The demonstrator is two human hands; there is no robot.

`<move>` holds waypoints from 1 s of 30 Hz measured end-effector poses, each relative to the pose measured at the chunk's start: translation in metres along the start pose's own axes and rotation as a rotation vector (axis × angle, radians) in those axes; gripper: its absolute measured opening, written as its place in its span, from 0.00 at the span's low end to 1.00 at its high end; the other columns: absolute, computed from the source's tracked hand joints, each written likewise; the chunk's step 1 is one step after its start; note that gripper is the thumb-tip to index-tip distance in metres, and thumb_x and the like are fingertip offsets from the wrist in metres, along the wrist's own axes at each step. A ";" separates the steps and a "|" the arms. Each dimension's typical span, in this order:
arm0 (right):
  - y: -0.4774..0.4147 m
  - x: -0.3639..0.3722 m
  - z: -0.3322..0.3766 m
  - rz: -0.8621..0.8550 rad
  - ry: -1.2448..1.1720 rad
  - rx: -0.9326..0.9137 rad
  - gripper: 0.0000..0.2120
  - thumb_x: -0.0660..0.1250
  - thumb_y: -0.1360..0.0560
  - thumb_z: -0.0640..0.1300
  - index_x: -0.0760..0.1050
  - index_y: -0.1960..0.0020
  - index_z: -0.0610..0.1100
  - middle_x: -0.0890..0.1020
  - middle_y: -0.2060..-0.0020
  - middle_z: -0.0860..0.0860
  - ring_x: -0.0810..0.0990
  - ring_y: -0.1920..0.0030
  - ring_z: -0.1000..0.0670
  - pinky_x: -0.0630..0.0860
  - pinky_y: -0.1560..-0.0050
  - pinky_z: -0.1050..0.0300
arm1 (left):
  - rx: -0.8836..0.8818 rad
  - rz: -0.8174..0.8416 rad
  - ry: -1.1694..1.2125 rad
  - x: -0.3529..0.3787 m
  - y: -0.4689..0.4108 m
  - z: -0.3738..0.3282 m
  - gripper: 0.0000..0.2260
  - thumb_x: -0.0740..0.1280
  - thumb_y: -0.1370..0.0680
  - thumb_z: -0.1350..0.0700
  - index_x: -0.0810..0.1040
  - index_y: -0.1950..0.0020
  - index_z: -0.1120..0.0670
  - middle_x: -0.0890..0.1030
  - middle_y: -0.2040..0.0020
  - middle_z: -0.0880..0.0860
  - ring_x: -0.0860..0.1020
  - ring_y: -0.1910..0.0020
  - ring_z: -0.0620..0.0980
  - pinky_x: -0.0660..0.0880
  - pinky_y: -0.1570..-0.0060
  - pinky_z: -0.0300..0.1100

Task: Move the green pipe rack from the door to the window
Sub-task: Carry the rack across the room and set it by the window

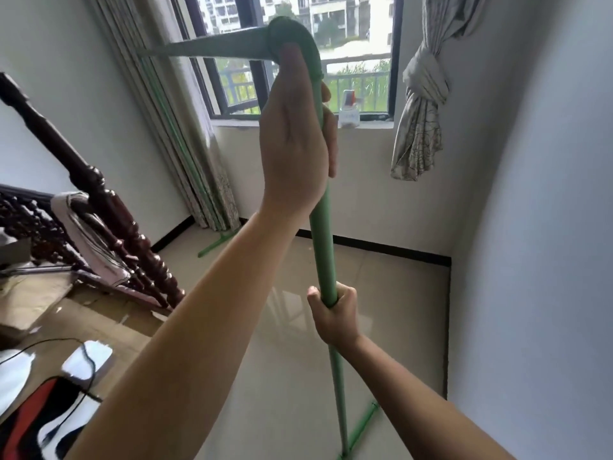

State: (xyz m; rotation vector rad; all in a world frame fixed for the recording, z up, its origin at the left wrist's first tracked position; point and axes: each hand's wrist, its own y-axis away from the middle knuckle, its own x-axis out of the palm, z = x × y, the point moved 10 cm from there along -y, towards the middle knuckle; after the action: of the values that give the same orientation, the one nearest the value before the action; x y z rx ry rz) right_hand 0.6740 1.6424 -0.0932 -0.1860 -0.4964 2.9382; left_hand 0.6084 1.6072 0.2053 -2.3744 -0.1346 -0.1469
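The green pipe rack [323, 237] stands in front of the window [298, 54]. Its near upright runs from an elbow joint at the top down to a foot bar on the floor at the bottom right. Its top bar reaches left to a far upright half hidden against the curtain, with a far foot on the floor by the wall. My left hand [293, 134] grips the near upright just below the elbow. Lower on the same upright, my right hand [333, 313] is closed around the pipe.
A dark wooden stair railing [99, 207] with a cloth draped on it runs along the left. Long curtains [172, 127] hang left of the window and a knotted curtain [421, 104] hangs right. A small bottle [349, 109] sits on the sill. A white wall [530, 227] closes the right side.
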 end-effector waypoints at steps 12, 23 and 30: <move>-0.127 -0.019 -0.043 0.009 0.013 0.100 0.21 0.66 0.30 0.48 0.60 0.71 0.38 0.65 0.76 0.45 0.65 0.74 0.50 0.66 0.77 0.44 | 0.133 0.034 -0.002 0.039 -0.100 0.091 0.17 0.52 0.19 0.48 0.69 0.58 0.60 0.66 0.75 0.53 0.65 0.82 0.50 0.62 0.83 0.48; -0.242 0.013 -0.087 0.073 0.092 0.172 0.20 0.65 0.24 0.45 0.59 0.70 0.47 0.65 0.74 0.48 0.67 0.74 0.47 0.75 0.74 0.38 | 0.130 -0.029 -0.018 0.041 -0.196 0.189 0.15 0.52 0.15 0.55 0.68 0.58 0.61 0.62 0.73 0.60 0.62 0.81 0.54 0.58 0.83 0.48; -0.335 0.019 -0.122 0.131 -0.003 0.164 0.22 0.67 0.23 0.46 0.61 0.69 0.42 0.67 0.75 0.47 0.70 0.75 0.47 0.75 0.73 0.43 | 0.124 -0.119 -0.109 0.058 -0.256 0.252 0.15 0.53 0.16 0.53 0.68 0.60 0.58 0.65 0.74 0.58 0.65 0.81 0.50 0.63 0.79 0.41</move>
State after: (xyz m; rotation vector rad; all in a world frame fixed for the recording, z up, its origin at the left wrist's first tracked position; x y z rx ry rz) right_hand 0.7172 1.9963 -0.0971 -0.2019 -0.2506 3.0887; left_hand 0.6468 1.9691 0.2065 -2.2517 -0.3280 -0.0634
